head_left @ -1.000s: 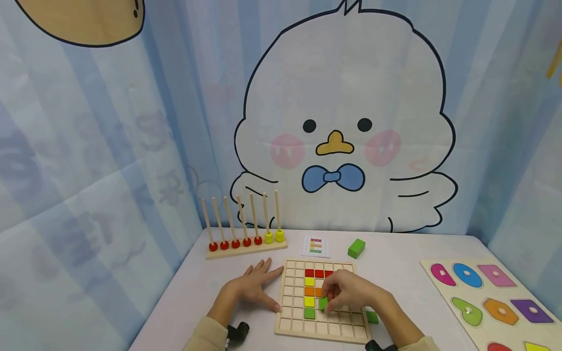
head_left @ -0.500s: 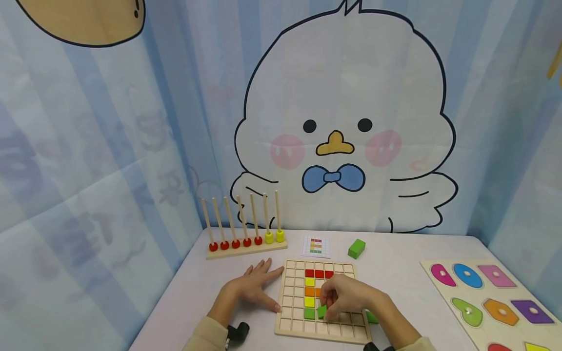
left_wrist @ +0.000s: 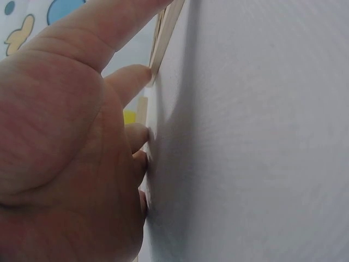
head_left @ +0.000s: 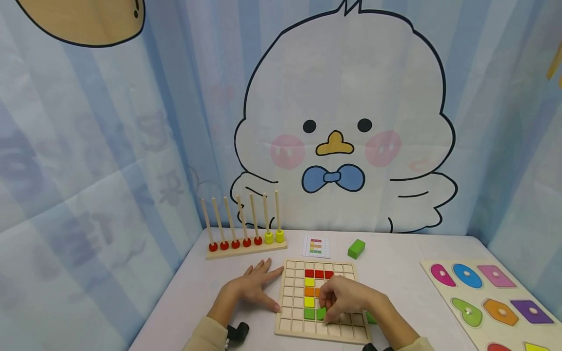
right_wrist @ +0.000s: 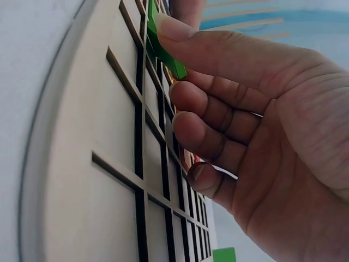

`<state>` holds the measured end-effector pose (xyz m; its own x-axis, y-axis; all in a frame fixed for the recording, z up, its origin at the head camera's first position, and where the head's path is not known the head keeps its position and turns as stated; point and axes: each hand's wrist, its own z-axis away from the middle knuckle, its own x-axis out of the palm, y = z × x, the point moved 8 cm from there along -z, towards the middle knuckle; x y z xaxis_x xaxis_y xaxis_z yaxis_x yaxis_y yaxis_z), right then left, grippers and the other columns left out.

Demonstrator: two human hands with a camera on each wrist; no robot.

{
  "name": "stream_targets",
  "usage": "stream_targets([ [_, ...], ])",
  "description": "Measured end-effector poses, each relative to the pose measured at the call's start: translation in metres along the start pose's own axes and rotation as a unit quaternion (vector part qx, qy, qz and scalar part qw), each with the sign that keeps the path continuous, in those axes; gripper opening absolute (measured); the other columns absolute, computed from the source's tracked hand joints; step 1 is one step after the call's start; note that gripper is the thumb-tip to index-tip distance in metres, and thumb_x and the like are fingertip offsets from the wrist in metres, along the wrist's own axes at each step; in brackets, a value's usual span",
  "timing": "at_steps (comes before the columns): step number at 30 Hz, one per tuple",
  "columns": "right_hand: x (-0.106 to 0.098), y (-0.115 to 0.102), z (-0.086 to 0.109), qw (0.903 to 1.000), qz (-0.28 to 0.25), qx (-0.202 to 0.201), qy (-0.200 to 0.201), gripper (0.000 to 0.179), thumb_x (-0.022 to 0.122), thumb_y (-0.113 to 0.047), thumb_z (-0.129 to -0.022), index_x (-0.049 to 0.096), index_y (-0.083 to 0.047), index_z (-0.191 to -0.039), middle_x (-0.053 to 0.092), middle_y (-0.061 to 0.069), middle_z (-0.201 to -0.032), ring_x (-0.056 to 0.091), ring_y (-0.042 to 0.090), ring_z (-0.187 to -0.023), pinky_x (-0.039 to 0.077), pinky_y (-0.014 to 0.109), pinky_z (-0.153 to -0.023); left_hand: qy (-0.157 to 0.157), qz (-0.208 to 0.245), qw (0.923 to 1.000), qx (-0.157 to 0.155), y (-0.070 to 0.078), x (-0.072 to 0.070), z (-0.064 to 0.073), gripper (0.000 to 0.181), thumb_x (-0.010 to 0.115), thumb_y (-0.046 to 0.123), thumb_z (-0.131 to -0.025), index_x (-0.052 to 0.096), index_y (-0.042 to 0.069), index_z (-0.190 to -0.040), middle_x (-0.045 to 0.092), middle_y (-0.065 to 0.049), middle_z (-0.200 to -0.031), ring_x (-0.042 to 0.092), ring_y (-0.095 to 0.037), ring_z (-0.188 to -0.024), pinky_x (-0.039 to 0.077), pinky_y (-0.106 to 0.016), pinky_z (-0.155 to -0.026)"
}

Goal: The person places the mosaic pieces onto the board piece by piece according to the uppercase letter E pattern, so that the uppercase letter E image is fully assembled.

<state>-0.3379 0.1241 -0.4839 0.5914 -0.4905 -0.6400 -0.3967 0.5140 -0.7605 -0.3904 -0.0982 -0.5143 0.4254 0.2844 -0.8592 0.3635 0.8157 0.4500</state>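
In the head view, a wooden grid board (head_left: 290,329) holds red, yellow, orange and green square pieces in its cells. My right hand (head_left: 349,295) pinches a small green block (head_left: 321,313) over the cell just right of a seated green piece (head_left: 309,313). Seen from the right wrist, the thumb presses the held block (right_wrist: 166,57), which looks tilted against the grid ridges; the other fingers curl below it. My left hand (head_left: 252,289) lies spread on the table, its thumb and index fingertips touching the board's left edge. Part of the board is hidden by the right hand.
A small pattern card (head_left: 315,246) and a pair of green blocks (head_left: 356,248) lie behind the board. More green (head_left: 371,318) shows beside my right wrist. A peg rack (head_left: 246,249) with red and yellow beads stands back left. A shape puzzle (head_left: 476,292) lies at right.
My right hand has moved slightly toward the board's near side, bringing the green block down beside the seated green piece. The left hand stays put.
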Motion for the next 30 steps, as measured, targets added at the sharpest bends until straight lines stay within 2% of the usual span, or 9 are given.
stream_targets([
  [9,0.002,0.001,-0.001,0.9999,-0.013,0.009,-0.002,0.024,0.093,-0.013,-0.076,0.073,-0.008,-0.089,0.065,-0.005,-0.074,0.056,0.002,-0.067,0.049,0.018,-0.062,0.002,0.000,1.0000,0.004,-0.001,0.001,-0.001,0.108,0.086,0.065,-0.073,0.034,0.036,-0.163,0.010,-0.015,-0.176,0.005,-0.036,-0.163,0.004,-0.060,-0.131],
  [13,-0.003,0.001,0.000,0.9998,-0.008,0.010,0.013,0.025,0.092,-0.016,-0.077,0.073,-0.010,-0.092,0.067,-0.003,-0.079,0.056,0.003,-0.069,0.049,0.019,-0.064,0.001,0.002,1.0000,0.004,-0.002,0.001,0.000,0.108,0.086,0.065,-0.073,0.034,0.035,-0.163,0.010,-0.016,-0.176,0.005,-0.036,-0.163,0.004,-0.060,-0.131],
  [20,-0.036,-0.004,0.009,0.9928,0.018,-0.040,0.111,0.030,0.084,-0.020,-0.088,0.072,-0.007,-0.113,0.068,0.005,-0.093,0.056,0.008,-0.077,0.050,0.022,-0.067,0.002,0.004,1.0000,0.003,-0.001,-0.001,0.000,0.108,0.086,0.065,-0.073,0.034,0.036,-0.163,0.010,-0.016,-0.176,0.005,-0.036,-0.163,0.004,-0.061,-0.130],
  [26,-0.060,0.003,0.025,0.9818,0.018,-0.033,0.186,0.035,0.082,-0.020,-0.090,0.071,-0.005,-0.121,0.070,0.010,-0.101,0.057,0.010,-0.081,0.051,0.022,-0.068,0.001,0.003,1.0000,0.005,0.000,0.000,0.001,0.108,0.086,0.065,-0.074,0.034,0.035,-0.163,0.010,-0.016,-0.175,0.005,-0.036,-0.163,0.005,-0.061,-0.130],
  [30,-0.071,0.010,0.037,0.9773,0.016,-0.019,0.210,0.038,0.082,-0.019,-0.090,0.070,-0.004,-0.122,0.070,0.013,-0.102,0.057,0.011,-0.081,0.051,0.022,-0.069,0.000,0.003,1.0000,0.005,0.000,0.000,0.001,0.107,0.086,0.065,-0.074,0.034,0.035,-0.163,0.010,-0.016,-0.176,0.005,-0.036,-0.163,0.005,-0.061,-0.130],
])
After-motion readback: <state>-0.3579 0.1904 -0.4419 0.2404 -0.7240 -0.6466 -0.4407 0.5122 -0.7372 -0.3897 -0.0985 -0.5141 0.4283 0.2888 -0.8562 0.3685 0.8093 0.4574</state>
